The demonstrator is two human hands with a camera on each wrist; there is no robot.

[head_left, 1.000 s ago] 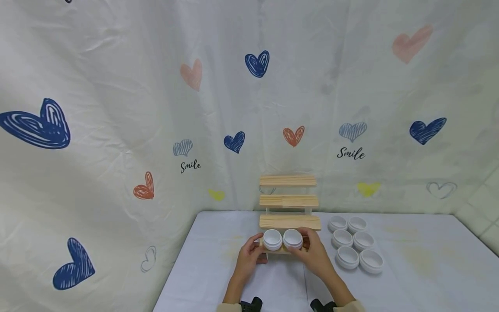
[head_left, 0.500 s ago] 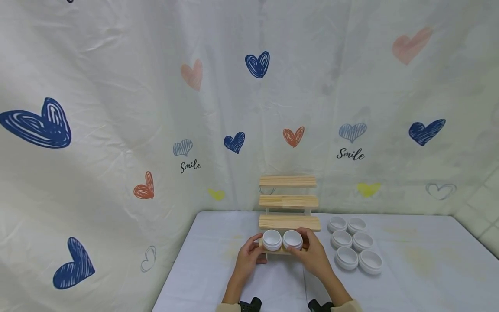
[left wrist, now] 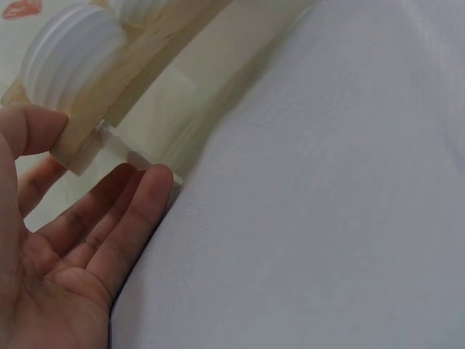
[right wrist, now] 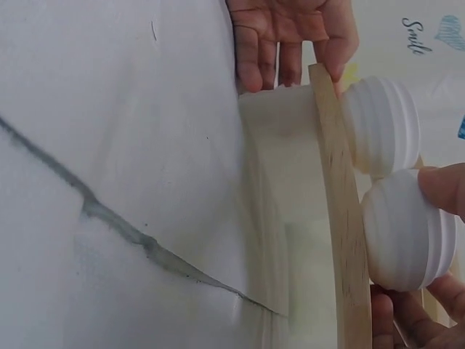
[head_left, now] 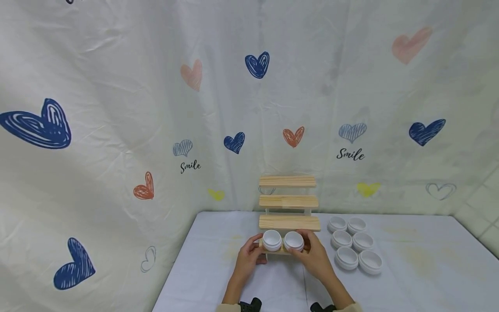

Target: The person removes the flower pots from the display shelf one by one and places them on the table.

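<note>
A tiered wooden display rack stands at the centre of the table, its slat shelves stepping up towards the back. Two small white ribbed bowls sit side by side on its lowest shelf: a left bowl and a right bowl. My left hand holds the left end of that shelf, thumb at the wood and fingers by the clear support below. With thumb and fingers on either side, my right hand grips the right bowl, also seen in the right wrist view.
Several more white bowls stand in two columns on the table, right of the rack. A white cloth with a crease covers the table. Behind hangs a white curtain printed with hearts.
The right bowl has shifted slightly to the right with my right hand, widening the gap to the left bowl. My left hand stays on the shelf end.
</note>
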